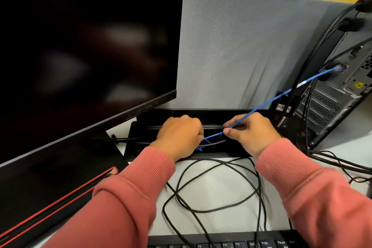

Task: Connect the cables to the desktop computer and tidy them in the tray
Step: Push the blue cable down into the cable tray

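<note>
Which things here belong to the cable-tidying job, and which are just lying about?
Job: blue network cable, black cable tray, desktop computer, loose black cables, left hand, right hand.
Lying about: monitor, keyboard.

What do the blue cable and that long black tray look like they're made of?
Blue cable: likely a flexible plastic jacket, since it looks smooth, slightly shiny and bends easily. Black tray: glossy, with a bright highlight along its rim; painted metal or hard plastic, I can't tell which.
</note>
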